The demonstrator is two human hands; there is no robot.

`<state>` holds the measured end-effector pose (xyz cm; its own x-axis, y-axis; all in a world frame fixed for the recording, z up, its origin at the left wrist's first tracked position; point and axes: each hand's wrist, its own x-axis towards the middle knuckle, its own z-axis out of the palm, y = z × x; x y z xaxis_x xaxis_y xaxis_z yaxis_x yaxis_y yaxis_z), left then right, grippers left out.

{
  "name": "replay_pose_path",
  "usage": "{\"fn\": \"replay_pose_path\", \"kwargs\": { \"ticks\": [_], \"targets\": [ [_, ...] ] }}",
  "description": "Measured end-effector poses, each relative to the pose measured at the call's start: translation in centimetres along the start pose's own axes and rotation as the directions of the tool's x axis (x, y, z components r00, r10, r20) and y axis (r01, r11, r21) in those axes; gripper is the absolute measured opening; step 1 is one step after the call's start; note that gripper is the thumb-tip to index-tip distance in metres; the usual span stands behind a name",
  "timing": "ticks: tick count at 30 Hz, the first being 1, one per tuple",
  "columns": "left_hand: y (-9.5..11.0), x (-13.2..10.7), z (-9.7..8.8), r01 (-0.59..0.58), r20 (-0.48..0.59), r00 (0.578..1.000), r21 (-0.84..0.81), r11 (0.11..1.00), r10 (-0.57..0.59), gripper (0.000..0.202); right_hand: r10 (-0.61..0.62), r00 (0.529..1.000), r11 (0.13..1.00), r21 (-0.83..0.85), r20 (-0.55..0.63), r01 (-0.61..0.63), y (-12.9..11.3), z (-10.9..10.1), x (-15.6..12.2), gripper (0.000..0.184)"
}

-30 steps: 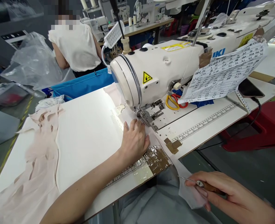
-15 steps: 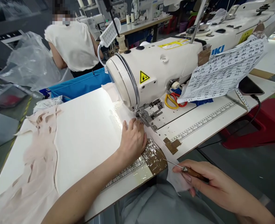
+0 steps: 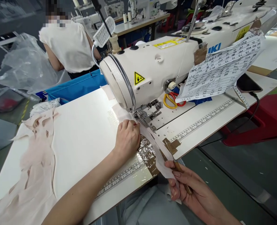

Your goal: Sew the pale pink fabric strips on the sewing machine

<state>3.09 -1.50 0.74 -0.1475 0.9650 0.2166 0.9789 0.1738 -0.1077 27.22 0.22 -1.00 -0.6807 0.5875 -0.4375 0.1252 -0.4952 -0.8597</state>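
— Two hands on one narrow strip of pale cloth (image 3: 152, 142), is that right?

— Yes. The strip runs from under the presser foot (image 3: 146, 116) of the sewing machine (image 3: 152, 70) down over the table (image 3: 82, 134) edge toward the lap.

— What is the left hand (image 3: 127, 137) doing?

— It lies palm down on the cloth just before the foot, fingers loosely curled and close together, tips pressing the strip flat.

— And the right hand (image 3: 190, 190)?

— Below the table edge, closed around a wooden-handled awl (image 3: 179, 170), with the cloth's free end pinched against the fingers. The metal point aims up along the strip.

— How would you handle this well?

— I'd judge it best to keep the strip straight and lightly taut between the two hands, the left fingertips well clear of the needle, and the awl tip steering the edge rather than a finger.

— Anything else nearby?

— Scissors (image 3: 172, 99) with yellow and red handles behind the foot, a printed sheet (image 3: 220, 70) taped to the machine, pink fabric (image 3: 37, 162) heaped at the table's left, and another person (image 3: 68, 47) at work beyond.
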Motion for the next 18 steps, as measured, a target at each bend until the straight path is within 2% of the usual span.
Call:
{"fn": "replay_pose_path", "kwargs": {
  "ticks": [4, 10, 18],
  "targets": [
    [-0.1, -0.3, -0.1, -0.023, -0.014, 1.0, -0.018, 1.0, 0.023, 0.033, 0.026, 0.999, 1.0, 0.016, 0.024, -0.026, -0.2, -0.1, -0.1, 0.046],
    [-0.1, 0.0, 0.2, -0.009, -0.001, 1.0, -0.04, 0.999, 0.009, 0.033, -0.129, 0.992, 0.958, -0.256, 0.005, 0.126, -0.1, -1.0, 0.5, 0.05],
    [-1.1, 0.9, 0.5, 0.033, -0.001, 0.999, -0.13, 0.991, -0.033, 0.035, -0.218, 0.974, 0.928, -0.296, 0.057, 0.225, 0.7, -1.2, 1.0, 0.04]
  ]
}}
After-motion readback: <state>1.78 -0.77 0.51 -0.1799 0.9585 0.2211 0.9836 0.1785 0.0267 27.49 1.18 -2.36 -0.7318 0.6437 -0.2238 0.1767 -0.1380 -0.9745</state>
